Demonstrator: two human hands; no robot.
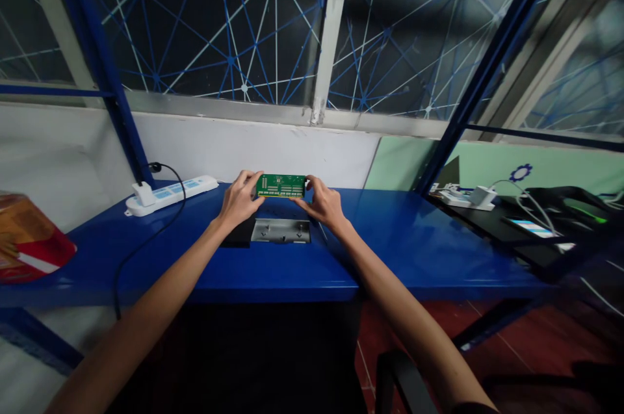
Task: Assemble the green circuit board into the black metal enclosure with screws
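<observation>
A green circuit board (pixel 281 185) is held up above the blue table, its broad face tilted toward me. My left hand (pixel 238 198) grips its left edge between thumb and fingers. At the right edge, my right hand (pixel 324 203) pinches it the same way. Just below the board lies a grey metal tray-like casing (pixel 283 231) with small posts inside. A flat black piece (pixel 237 234) rests against the casing's left side, partly hidden by my left hand. A thin tool-like object (pixel 322 232) lies right of the casing, too small to name.
A white power strip (pixel 170 195) with a plug and black cable (pixel 146 240) sits at the left back of the blue table (pixel 404 251). A red and orange package (pixel 32 238) stands far left. At right, a black surface carries a charger (pixel 481 197) and a phone (pixel 531 228).
</observation>
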